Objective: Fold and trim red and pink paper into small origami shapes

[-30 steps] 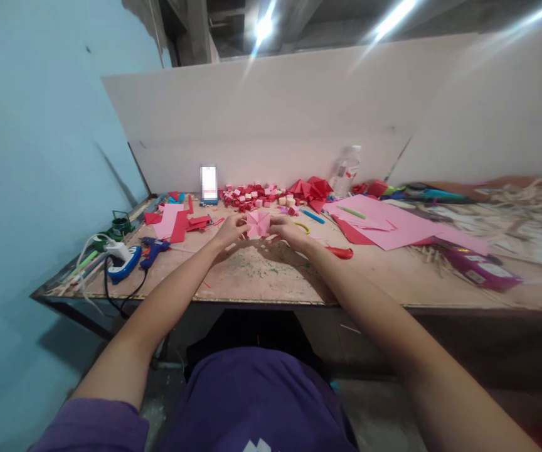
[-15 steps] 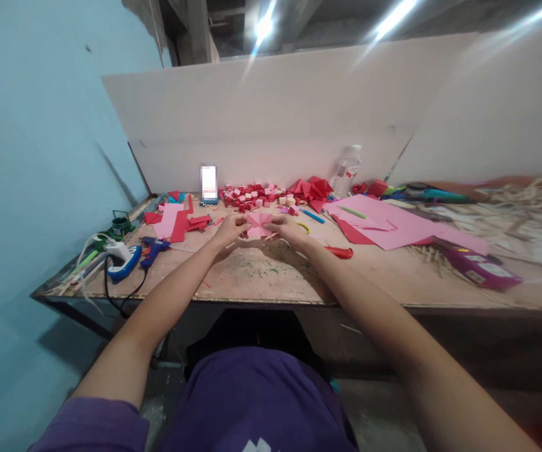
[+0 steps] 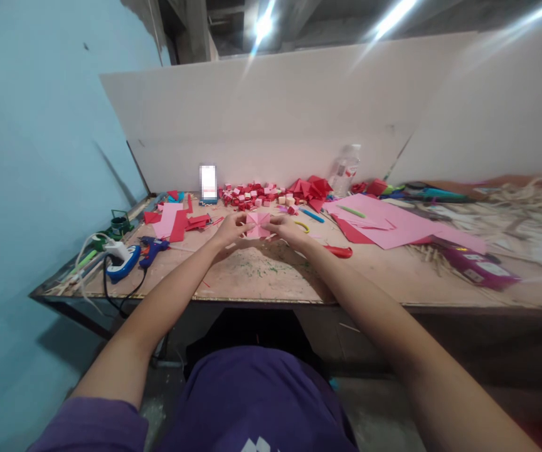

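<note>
A small pink folded paper piece point(image 3: 258, 224) with creases across it is held just above the worn wooden table point(image 3: 271, 276). My left hand point(image 3: 231, 231) pinches its left edge with closed fingers. My right hand point(image 3: 288, 230) pinches its right edge the same way. Both arms reach straight out from my body to the middle of the table.
Behind the hands lie a heap of red and pink folded pieces point(image 3: 256, 194), a phone point(image 3: 207, 182) standing upright, and a clear plastic bottle point(image 3: 345, 171). Pink paper sheets point(image 3: 384, 226) and red scissors point(image 3: 339, 251) lie to the right. A blue glue gun point(image 3: 153, 248) lies to the left.
The pink piece was tilted flatter half a second ago and now faces up again; both hands stay in nearly the same place.
</note>
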`<state>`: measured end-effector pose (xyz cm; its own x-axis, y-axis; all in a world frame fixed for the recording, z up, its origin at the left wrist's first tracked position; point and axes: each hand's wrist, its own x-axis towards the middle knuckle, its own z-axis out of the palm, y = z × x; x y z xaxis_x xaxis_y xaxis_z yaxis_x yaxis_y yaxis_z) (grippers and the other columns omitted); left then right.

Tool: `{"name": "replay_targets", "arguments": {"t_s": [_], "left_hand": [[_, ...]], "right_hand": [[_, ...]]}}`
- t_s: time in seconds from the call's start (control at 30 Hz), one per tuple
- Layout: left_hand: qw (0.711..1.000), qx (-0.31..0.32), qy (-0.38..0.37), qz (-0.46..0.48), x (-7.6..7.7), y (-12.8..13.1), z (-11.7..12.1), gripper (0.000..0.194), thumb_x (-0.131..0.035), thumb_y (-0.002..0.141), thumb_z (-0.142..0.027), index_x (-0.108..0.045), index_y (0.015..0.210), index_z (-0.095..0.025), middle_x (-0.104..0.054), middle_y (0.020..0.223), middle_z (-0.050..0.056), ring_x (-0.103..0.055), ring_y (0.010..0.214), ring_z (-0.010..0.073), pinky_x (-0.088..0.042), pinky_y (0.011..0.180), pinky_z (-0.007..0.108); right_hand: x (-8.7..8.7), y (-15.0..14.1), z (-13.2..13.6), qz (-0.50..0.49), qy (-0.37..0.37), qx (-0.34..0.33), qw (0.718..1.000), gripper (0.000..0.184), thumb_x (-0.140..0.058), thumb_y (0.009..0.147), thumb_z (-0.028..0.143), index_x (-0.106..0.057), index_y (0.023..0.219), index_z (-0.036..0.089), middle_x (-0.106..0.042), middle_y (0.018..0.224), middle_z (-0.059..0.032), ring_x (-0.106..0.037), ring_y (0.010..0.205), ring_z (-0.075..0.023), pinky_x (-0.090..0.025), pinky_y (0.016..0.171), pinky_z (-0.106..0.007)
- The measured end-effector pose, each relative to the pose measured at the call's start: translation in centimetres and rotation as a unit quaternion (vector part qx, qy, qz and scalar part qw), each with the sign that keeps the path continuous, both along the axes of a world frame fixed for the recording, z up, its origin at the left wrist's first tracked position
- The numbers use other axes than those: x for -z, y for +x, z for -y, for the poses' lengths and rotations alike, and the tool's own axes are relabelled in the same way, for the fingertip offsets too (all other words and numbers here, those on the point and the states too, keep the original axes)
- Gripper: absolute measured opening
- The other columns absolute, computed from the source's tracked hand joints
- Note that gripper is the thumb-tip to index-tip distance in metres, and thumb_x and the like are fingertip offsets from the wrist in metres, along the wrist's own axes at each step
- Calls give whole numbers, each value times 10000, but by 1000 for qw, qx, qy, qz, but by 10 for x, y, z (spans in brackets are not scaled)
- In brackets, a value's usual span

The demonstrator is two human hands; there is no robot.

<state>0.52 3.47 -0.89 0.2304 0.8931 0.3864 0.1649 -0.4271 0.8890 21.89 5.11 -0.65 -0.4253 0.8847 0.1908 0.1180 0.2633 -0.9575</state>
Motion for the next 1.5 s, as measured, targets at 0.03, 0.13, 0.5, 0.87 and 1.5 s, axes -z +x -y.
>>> {"name": "replay_targets", "arguments": {"t_s": [0.03, 0.13, 0.5, 0.87, 1.5], "left_hand": [[1000, 1, 0, 1, 0, 0, 0, 172, -726, 773, -244, -677, 902, -142, -662, 771, 15, -583, 606, 102, -449, 545, 212], [1000, 7, 0, 2, 2, 1, -2, 150, -711, 761, -203, -668, 890, -140, -671, 773, 20, -583, 619, 106, -455, 570, 220], [997, 40, 71, 11, -3, -3, 10, 489, -785, 726, -253, -623, 1187, -252, -541, 1436, 111, -590, 1197, 233, -527, 866, 300], [993, 52, 84, -65, -2, -2, 11, 96, -799, 754, -224, -781, 846, -202, -551, 1465, 124, -518, 1337, 278, -480, 1022, 394], [999, 3, 37, -19, -3, -1, 2, 178, -815, 738, -344, -824, 788, -174, -737, 697, 50, -639, 666, 163, -482, 646, 286]], "right_hand": [[0, 0, 0, 0, 0, -1, 1000, 188, -789, 772, 349, -741, 814, 172, -748, 822, -39, -695, 667, -163, -586, 578, -241], [1, 1, 0, 3, 0, -1, 1000, 206, -796, 772, 364, -746, 818, 170, -746, 814, -41, -688, 668, -160, -583, 588, -242], [-6, -2, 2, -44, -23, 58, 997, 327, -867, 691, 406, -641, 657, 172, -660, 645, -18, -593, 549, -129, -534, 499, -234], [-9, -6, 8, -86, -71, 39, 993, 335, -887, 667, 405, -643, 724, 184, -675, 645, -39, -641, 566, -169, -576, 509, -271], [-14, -4, 12, -33, -16, 43, 998, 343, -921, 642, 407, -689, 656, 153, -708, 651, -69, -657, 615, -161, -552, 588, -256]]}}
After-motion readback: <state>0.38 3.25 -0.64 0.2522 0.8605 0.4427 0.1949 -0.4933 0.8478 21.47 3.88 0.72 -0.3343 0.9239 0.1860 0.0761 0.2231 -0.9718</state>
